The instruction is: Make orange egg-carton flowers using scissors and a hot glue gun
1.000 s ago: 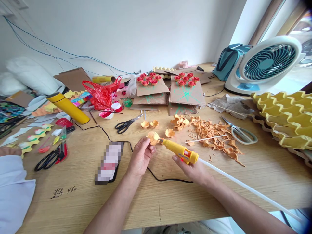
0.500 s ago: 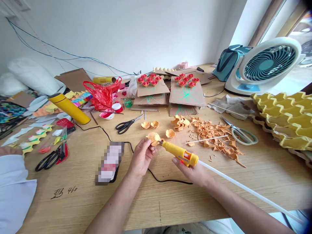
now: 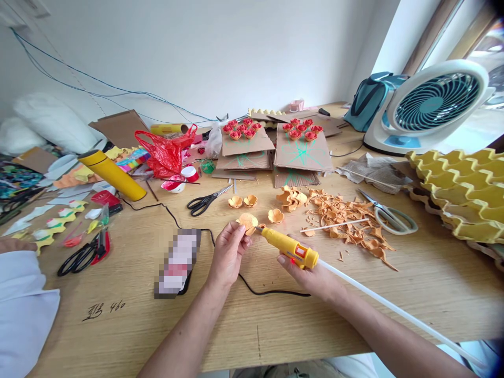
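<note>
Pinched between the fingers of my left hand [image 3: 229, 251] is an orange egg-carton flower cup [image 3: 248, 222]. My right hand [image 3: 311, 274] is wrapped round a yellow hot glue gun [image 3: 289, 245], whose nozzle points left, at or very near the cup's right side. A long white glue stick [image 3: 378, 294] runs out of the gun's back toward the lower right. Just beyond the hands sit a single orange cup [image 3: 275, 216] and two more cups, one of them here [image 3: 250, 201]. A nested stack of orange cups [image 3: 291, 198] lies behind them.
Orange carton scraps [image 3: 342, 215] and white-handled scissors [image 3: 394, 218] lie to the right, near yellow egg trays [image 3: 460, 194] and a fan [image 3: 433, 105]. Black scissors [image 3: 205, 202] and a phone [image 3: 177, 262] lie left. Red flowers [image 3: 301, 128] stand on cardboard [image 3: 303, 155]. A person's white sleeve [image 3: 27, 310] shows far left.
The glue gun has shifted very slightly left. Both hands keep their grip, and otherwise little differs.
</note>
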Motion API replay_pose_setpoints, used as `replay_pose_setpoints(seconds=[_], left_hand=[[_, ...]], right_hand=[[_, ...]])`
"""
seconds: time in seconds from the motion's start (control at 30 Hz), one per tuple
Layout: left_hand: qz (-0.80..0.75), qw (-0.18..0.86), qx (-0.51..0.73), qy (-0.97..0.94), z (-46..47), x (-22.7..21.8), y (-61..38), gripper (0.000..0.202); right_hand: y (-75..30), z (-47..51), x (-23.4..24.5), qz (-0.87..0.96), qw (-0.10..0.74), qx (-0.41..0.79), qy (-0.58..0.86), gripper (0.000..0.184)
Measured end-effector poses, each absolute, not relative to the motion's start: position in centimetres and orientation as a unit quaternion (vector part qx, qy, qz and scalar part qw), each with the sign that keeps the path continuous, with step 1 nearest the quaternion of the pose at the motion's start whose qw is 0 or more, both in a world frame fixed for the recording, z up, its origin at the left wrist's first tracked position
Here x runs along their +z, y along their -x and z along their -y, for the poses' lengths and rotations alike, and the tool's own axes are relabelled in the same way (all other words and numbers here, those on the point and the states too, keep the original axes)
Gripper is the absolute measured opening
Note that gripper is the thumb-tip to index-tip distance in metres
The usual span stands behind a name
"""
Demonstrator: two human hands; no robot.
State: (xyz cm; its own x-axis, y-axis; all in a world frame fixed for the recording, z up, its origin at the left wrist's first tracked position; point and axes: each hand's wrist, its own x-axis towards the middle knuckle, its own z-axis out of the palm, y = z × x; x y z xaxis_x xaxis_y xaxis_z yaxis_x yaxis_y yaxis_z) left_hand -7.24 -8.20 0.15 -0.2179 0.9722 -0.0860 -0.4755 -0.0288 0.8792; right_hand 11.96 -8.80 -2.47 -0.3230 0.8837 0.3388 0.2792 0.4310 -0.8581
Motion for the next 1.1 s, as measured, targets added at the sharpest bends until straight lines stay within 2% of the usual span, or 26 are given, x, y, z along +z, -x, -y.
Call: replay_pose_setpoints(seconds=[0.23, 0.43, 1.1], left_hand=[[-0.443, 0.535, 0.650, -0.308, 8.2, 0.0, 7.1, 0.038], [-0.452, 0.524, 0.646, -0.322, 8.3, -0.1, 7.0, 0.040], [-0.446, 0.517, 0.655, -0.323, 8.4, 0.0, 6.9, 0.038]], right_hand=[[-12.1, 8.8, -1.8, 0.741, 0.405, 0.387, 0.371, 0.026], [-12.1, 8.8, -1.4, 0.729, 0.424, 0.401, 0.358, 0.023], [-11.8, 9.0, -2.5, 0.745, 0.432, 0.310, 0.402, 0.031]])
